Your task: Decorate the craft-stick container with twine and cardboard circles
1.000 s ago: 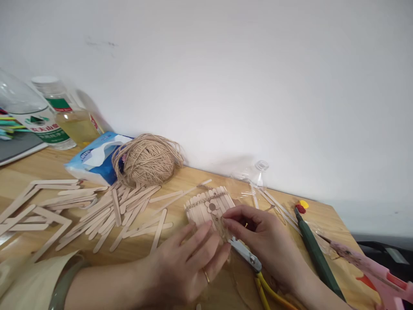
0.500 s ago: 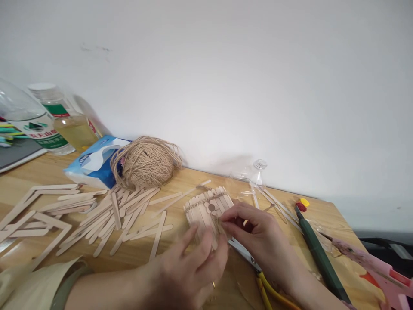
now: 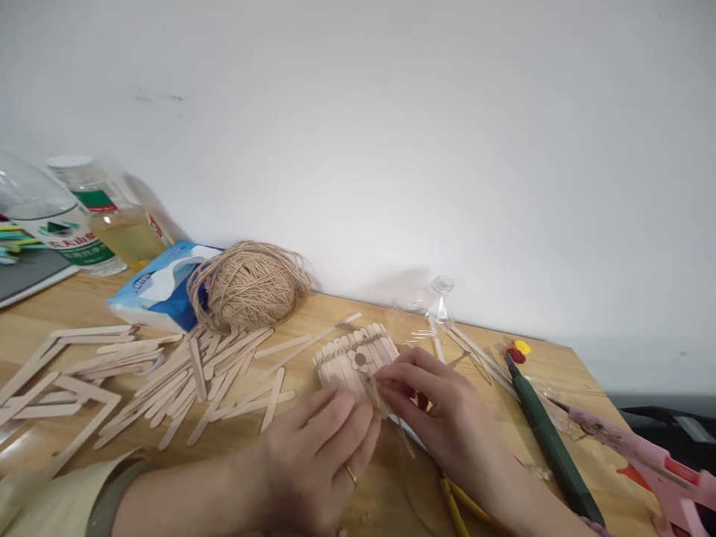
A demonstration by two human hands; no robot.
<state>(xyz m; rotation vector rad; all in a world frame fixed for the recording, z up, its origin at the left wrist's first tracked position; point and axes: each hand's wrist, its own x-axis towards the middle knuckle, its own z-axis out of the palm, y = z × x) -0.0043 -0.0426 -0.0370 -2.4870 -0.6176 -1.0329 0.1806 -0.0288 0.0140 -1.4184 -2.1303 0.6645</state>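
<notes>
Two hands on a stick panel (image 3: 358, 359), mid-bench.
Left hand (image 3: 313, 466) pressing flat, fingers loose; right hand (image 3: 441, 410) fingers pinching twine (image 3: 374, 389) there.

Our left hand (image 3: 321, 455) covers the near edge of the small raft of pale wooden craft sticks (image 3: 358, 358), and our right hand (image 3: 447, 418) hides most of the yellow-handled scissors (image 3: 456, 507), whose handles run off the bottom edge. We cannot tell what our right fingertips pinch. The pink plastic glue gun (image 3: 654, 466) is cut by the right edge, and the clear green-labelled bottle (image 3: 39, 209) by the left.
</notes>
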